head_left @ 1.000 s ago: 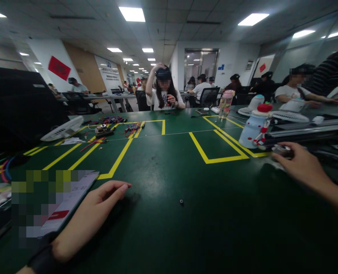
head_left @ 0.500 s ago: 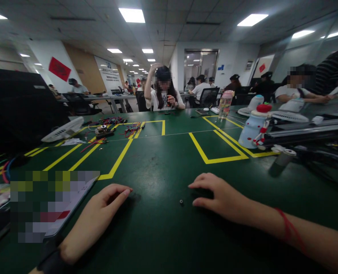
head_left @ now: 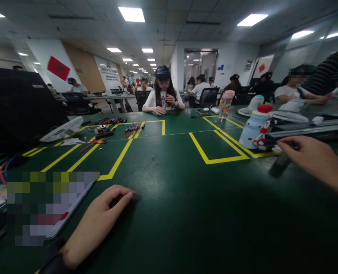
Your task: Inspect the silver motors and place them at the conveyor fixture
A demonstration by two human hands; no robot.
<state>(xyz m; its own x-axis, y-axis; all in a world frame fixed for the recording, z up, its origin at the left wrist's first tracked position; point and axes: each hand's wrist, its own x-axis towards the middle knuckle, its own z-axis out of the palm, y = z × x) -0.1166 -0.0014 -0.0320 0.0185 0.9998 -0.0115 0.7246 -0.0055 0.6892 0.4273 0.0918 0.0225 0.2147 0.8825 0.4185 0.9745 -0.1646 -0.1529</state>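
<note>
My left hand (head_left: 110,207) rests on the green table (head_left: 169,236), thumb and fingertips pinched together. Whatever may be between those fingertips is too small or hidden to make out. At the right, my right hand (head_left: 311,158) is over a dark cylindrical container (head_left: 279,166), whose top it covers. Its thumb and fingers are pressed together too, and I cannot see what they hold. Close to the right fingertips stands a light-blue bottle (head_left: 250,131) with a red top.
A flat tablet-like item (head_left: 72,213), partly blurred out, lies left of my left hand. Wires and small parts (head_left: 104,131) lie farther back. Yellow tape (head_left: 227,160) marks the table. Metal rails (head_left: 308,129) and a pink-lidded bottle (head_left: 226,104) stand right; a person (head_left: 163,95) sits opposite.
My right hand has moved right and away from me, its fingers closing. The small dark ring-like part beside it is gone from the table. My left hand has barely moved.
</note>
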